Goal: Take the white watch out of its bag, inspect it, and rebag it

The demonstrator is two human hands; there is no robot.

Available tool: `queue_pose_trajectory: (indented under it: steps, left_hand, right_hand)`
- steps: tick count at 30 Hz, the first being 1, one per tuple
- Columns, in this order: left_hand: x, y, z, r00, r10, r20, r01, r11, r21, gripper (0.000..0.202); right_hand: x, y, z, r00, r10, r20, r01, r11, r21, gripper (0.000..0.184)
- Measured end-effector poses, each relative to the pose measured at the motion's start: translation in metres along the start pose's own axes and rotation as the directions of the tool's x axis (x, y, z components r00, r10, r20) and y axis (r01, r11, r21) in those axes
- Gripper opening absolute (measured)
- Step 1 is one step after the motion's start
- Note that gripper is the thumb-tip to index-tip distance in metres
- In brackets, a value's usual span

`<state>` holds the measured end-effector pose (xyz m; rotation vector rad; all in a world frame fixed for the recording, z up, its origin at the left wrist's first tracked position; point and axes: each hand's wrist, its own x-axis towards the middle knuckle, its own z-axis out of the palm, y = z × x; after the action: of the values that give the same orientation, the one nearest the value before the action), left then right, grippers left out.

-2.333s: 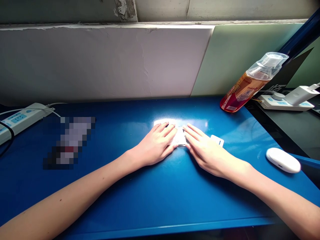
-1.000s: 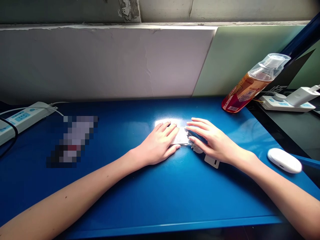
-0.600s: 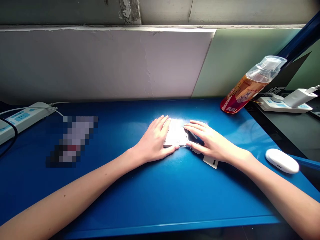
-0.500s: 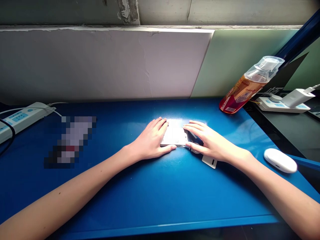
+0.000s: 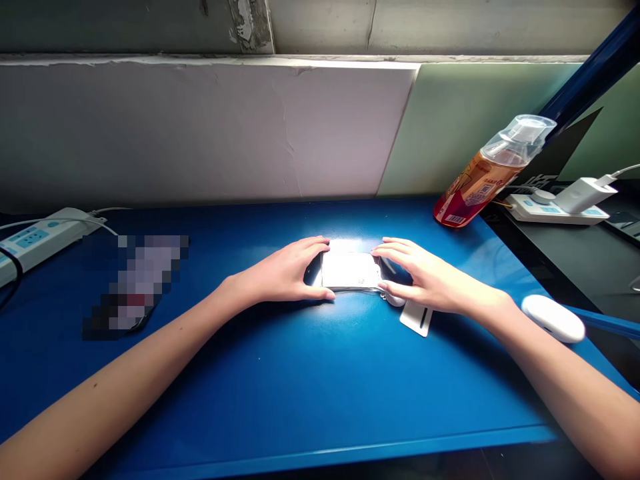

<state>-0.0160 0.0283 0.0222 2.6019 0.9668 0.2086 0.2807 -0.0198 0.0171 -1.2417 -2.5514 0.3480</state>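
Compared with half a second ago, keeps the left hand (image 5: 280,275) no longer flat on top of the glossy flat device (image 5: 350,270) but drawn back to its left end; leaves most of the bright top face uncovered now. Cups that end narrowly, thumb at the near edge and fingers curled over the far edge; closes the right hand (image 5: 425,281) in the same narrow way on the right end, fingers on the far corner and thumb low at the near corner. Seems to take it by the edges so as to keep fingertips off the shiny face, and from both ends so as to stop it from sliding on the smooth surface. Cannot tell what the device is, because glare hides the face; cannot tell either whether it is raised a little or flat on the blue table (image 5: 310,387), at the middle of it. Has a small white card (image 5: 416,317) just under the right wrist and a small white round piece (image 5: 396,301) at the thumb, both close at hand. Shows further off a leaning bottle of orange liquid (image 5: 480,185), a white oval case (image 5: 553,319) and a white power strip (image 5: 37,235), all well apart from the hands.
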Motion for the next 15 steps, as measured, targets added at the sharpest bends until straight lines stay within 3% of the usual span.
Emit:
queue_pose_trajectory:
  steps: [6, 10, 15]
  left_hand:
    - [0.0, -0.005, 0.012, 0.997, 0.034, -0.076, -0.036, 0.999, -0.028, 0.087]
    - [-0.002, -0.008, 0.019, 0.988, 0.055, -0.145, -0.061, 0.997, -0.038, 0.084]
    - [-0.002, -0.007, 0.02, 0.986, 0.061, -0.154, -0.065, 0.998, -0.021, 0.085]
  right_hand:
    - [-0.001, 0.006, 0.004, 0.999, 0.047, 0.019, -0.046, 0.998, -0.048, 0.078]
    - [0.0, 0.007, 0.003, 0.998, 0.051, 0.023, -0.05, 0.998, -0.024, 0.078]
    - [0.001, 0.007, 0.002, 0.999, 0.046, 0.027, -0.046, 0.999, -0.012, 0.077]
